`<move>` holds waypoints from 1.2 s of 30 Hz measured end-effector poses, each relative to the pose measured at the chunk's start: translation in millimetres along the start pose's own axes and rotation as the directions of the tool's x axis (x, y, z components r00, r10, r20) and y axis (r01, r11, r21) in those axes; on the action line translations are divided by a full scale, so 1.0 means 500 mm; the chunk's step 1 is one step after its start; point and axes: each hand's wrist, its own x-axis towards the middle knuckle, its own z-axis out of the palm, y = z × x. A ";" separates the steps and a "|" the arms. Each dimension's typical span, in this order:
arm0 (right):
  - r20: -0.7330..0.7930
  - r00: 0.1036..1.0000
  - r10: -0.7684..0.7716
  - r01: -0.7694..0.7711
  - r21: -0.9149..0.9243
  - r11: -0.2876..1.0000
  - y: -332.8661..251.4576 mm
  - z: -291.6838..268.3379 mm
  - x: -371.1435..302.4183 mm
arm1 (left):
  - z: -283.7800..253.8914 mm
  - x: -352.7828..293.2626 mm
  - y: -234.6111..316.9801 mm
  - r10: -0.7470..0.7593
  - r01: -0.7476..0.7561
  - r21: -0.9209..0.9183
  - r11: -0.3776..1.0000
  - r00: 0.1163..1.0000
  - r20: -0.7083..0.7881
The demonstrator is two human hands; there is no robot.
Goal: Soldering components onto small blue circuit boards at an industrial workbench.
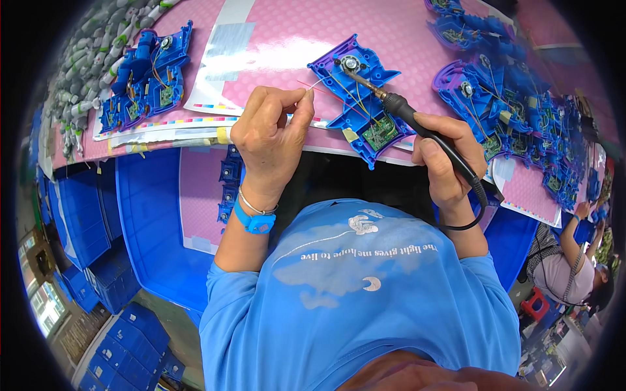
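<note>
My left hand (268,124) is closed in a pinch on a thin pale strand of solder wire (318,83). My right hand (450,155) grips the black handle of a soldering iron (405,112). Its metal tip reaches the edge of a small round speaker (351,64) in a blue plastic housing half (327,67). Whether the tip touches a contact is too small to tell. Toward me in the same housing sits a green circuit board (380,134), joined to the speaker side by thin yellow and red wires. The housing lies on the pink-covered table, between my hands.
More wired blue housings (515,117) crowd the right side, others (147,78) lie at left. A heap of grey-and-white parts (91,58) fills the far left. Printed sheets (218,62) cover some table. Below are blue bins (147,228). Another person (570,264) sits at right.
</note>
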 end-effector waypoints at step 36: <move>0.072 0.997 -0.008 0.014 -0.078 0.997 0.002 0.013 0.034 | -0.009 0.006 -0.007 0.034 -0.036 0.098 0.995 0.999 0.014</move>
